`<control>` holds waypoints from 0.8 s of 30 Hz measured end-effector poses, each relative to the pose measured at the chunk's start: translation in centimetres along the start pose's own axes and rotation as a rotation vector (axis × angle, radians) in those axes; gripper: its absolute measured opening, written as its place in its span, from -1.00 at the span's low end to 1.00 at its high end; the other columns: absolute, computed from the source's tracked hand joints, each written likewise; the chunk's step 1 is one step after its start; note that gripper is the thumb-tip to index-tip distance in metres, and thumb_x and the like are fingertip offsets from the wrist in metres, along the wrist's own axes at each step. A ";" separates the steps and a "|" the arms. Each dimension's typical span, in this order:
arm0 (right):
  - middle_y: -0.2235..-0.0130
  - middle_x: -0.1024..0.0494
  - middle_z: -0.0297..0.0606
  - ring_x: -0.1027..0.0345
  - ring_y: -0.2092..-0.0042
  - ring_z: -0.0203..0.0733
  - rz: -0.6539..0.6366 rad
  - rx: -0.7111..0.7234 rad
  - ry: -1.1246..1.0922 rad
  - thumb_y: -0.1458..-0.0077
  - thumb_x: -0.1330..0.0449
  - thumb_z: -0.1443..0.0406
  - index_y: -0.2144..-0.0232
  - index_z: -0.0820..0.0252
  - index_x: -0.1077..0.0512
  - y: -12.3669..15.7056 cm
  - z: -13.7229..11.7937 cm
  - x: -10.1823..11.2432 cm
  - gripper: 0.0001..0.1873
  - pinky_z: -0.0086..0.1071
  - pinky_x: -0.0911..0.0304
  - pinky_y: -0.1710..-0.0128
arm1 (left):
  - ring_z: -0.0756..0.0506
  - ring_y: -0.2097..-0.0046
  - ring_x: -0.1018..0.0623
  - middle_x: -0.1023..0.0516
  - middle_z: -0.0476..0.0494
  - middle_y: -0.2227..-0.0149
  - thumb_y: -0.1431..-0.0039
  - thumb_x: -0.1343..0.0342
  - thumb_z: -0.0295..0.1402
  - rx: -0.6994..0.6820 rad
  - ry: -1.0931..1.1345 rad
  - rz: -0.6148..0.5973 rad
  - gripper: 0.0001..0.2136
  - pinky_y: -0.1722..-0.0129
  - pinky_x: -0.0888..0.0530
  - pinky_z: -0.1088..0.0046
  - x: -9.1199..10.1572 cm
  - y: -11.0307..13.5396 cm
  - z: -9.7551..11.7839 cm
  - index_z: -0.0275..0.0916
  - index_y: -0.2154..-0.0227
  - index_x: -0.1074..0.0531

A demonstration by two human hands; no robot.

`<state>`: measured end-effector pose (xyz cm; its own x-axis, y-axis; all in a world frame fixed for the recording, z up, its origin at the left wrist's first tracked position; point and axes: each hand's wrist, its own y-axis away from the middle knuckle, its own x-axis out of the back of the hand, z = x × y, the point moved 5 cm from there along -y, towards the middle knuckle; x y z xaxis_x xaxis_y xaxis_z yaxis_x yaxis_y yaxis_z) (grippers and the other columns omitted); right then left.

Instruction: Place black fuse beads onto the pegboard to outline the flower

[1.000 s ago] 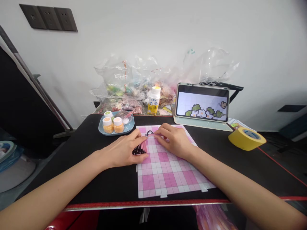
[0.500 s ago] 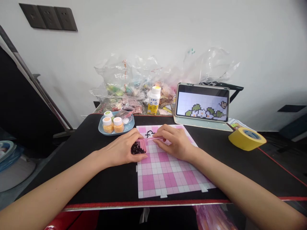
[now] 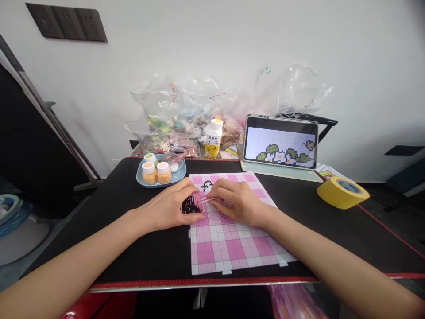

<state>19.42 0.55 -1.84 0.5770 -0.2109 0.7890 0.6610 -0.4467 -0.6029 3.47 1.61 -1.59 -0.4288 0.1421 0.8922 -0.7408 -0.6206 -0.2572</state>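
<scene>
A pink and white checked pegboard (image 3: 232, 241) lies flat on the black table, with a small outline of black beads (image 3: 206, 186) near its far edge. My left hand (image 3: 169, 208) is closed round a small pink tray of black beads (image 3: 191, 205) at the board's left edge. My right hand (image 3: 237, 201) pinches pink tweezers (image 3: 208, 200), whose tips reach into that tray.
A blue dish (image 3: 175, 178) with small bead jars stands behind my left hand. Behind it are a white bottle (image 3: 213, 139) and plastic bags of beads (image 3: 186, 119). A tablet (image 3: 279, 145) showing a pixel pattern leans at the back right. A yellow tape roll (image 3: 341, 192) sits right.
My right hand has drawn the tweezers back from the bead outline and leftward, so the tips now dip into the tray. My left hand tilted the tray slightly.
</scene>
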 end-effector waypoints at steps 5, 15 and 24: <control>0.31 -0.46 -0.23 -0.34 0.33 -0.31 -0.001 0.002 0.007 -0.24 -0.03 0.27 0.24 0.24 -0.42 0.0 0.0 -0.1 -0.80 -0.45 -0.24 0.40 | -0.11 0.18 -0.41 -0.32 -0.15 0.16 -0.11 -0.16 -0.19 0.004 -0.001 0.000 -0.71 0.15 -0.42 0.28 0.0 0.0 0.0 -0.25 0.18 -0.37; 0.31 -0.47 -0.23 -0.34 0.35 -0.33 0.034 -0.039 0.020 -0.24 -0.03 0.27 0.27 0.23 -0.43 -0.1 0.1 0.4 -0.80 -0.46 -0.22 0.43 | -0.12 0.17 -0.42 -0.34 -0.16 0.15 -0.11 -0.14 -0.18 0.004 0.016 0.009 -0.69 0.14 -0.43 0.27 0.1 -0.1 0.0 -0.24 0.14 -0.38; 0.31 -0.49 -0.21 -0.30 0.46 -0.37 0.030 -0.226 0.158 -0.23 -0.04 0.26 0.29 0.25 -0.47 0.1 1.7 1.1 -0.76 -0.47 -0.17 0.45 | -0.13 0.16 -0.45 -0.33 -0.18 0.09 -0.15 -0.08 -0.11 0.053 0.001 -0.056 -0.58 0.11 -0.43 0.26 -0.1 0.0 -0.2 -0.23 0.00 -0.31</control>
<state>20.91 1.80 -1.25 0.5009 -0.3517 0.7908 0.5111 -0.6172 -0.5982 3.38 1.78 -1.79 -0.3879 0.1789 0.9041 -0.7353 -0.6515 -0.1866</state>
